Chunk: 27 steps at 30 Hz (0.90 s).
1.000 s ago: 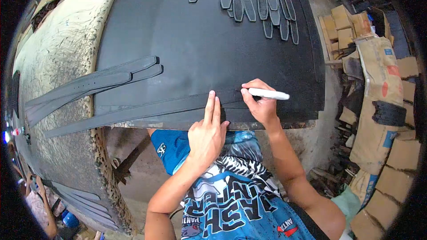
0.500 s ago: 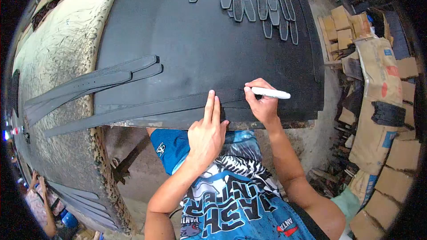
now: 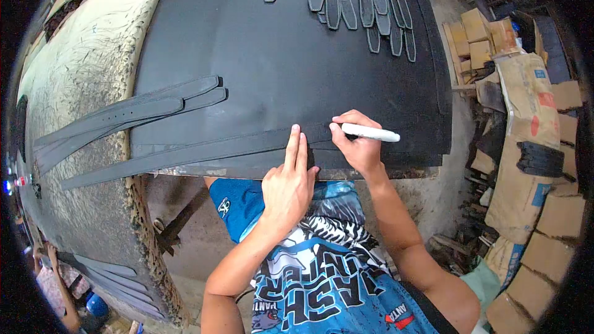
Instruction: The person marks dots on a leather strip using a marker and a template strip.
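A long black belt strap (image 3: 204,153) lies along the near edge of the black-topped table (image 3: 278,74). My left hand (image 3: 286,188) presses on it, index and middle fingers stretched out together and the other fingers bent. To its right, my right hand (image 3: 362,151) grips a white marker (image 3: 371,132) like a pen. The marker's tip end is down at the strap's upper edge, hidden behind my fingers. Off to the left, several overlapping belts (image 3: 148,109) with punched holes rest across the table's side.
More belt ends (image 3: 332,0) fan out at the far side of the table. On the left is a pale worn surface (image 3: 93,43). Cardboard boxes (image 3: 475,28) and brown sacks (image 3: 516,192) line the right. A person (image 3: 59,281) sits at lower left beside more straps (image 3: 120,284).
My right hand has slid a little to the left along the strap with the marker, closer to my left fingers. My left hand stays in place.
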Each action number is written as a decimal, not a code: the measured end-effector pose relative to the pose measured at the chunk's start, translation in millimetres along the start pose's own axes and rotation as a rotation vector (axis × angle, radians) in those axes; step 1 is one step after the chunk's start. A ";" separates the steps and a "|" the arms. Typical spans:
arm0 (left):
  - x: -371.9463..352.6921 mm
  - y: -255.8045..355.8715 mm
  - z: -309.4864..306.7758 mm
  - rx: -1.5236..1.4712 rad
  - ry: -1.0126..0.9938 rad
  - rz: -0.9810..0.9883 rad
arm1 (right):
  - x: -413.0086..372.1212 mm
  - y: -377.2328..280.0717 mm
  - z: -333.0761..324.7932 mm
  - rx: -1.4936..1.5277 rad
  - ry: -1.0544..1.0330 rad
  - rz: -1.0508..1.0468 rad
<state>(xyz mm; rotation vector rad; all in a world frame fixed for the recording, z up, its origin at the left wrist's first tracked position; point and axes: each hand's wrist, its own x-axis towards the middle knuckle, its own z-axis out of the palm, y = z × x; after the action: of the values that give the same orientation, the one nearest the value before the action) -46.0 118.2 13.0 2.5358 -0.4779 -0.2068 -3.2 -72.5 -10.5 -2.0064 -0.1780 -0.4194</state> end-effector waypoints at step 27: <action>-0.9 -0.3 0.0 -0.004 0.018 0.003 | -3.6 11.8 3.9 0.118 0.091 0.048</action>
<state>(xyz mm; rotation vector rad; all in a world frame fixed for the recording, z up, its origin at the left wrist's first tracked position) -46.7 118.8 12.9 2.5310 -0.4740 -0.1837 -2.1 -74.1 -23.3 -1.8682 -0.0955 -0.4587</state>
